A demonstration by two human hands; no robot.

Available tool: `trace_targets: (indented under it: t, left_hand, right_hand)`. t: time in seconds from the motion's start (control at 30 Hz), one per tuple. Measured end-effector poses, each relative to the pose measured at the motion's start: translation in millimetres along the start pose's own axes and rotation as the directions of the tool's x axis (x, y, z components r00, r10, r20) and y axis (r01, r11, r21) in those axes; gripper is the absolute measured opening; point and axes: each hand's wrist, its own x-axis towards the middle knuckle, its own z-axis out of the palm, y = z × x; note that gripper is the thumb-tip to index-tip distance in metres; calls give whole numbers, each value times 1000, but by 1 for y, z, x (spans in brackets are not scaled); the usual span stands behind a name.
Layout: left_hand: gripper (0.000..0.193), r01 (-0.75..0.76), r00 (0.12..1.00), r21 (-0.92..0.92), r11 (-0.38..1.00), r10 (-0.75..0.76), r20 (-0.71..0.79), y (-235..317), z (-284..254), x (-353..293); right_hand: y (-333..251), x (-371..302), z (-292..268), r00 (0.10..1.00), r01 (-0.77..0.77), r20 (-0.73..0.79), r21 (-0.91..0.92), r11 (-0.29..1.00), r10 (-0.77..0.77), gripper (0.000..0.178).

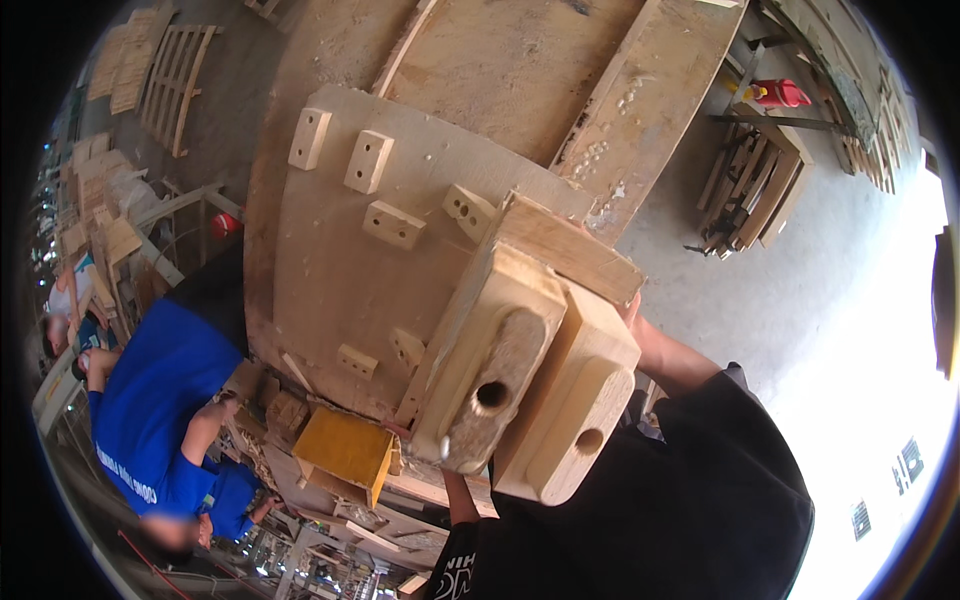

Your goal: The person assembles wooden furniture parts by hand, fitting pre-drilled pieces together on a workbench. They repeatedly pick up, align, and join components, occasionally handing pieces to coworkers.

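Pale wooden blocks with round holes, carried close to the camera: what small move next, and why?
Probably lower the stack of pale wooden blocks onto a bare part of the plywood worktop. The load hides both hands; only the right forearm shows behind it.

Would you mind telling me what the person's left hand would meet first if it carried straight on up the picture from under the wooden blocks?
Mostly hidden, the left hand reaches up under the stacked wooden blocks. Straight on, it would probably meet their underside first; the large board with small blocks lies beyond, though depth is unclear.
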Motion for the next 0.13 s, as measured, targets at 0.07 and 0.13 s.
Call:
trace_targets:
  t: [0.07, 0.13]
  left_hand:
    - [111, 150, 982, -70, 986, -141, 122, 16, -5, -1]
    - [111, 185, 964, -61, 981, -169, 205, 33, -7, 11]
  right_hand:
    - [8, -4, 0, 999, 48, 9, 26, 998, -49, 61]
    - [12, -7, 1, 997, 72, -7, 24, 997, -72, 61]
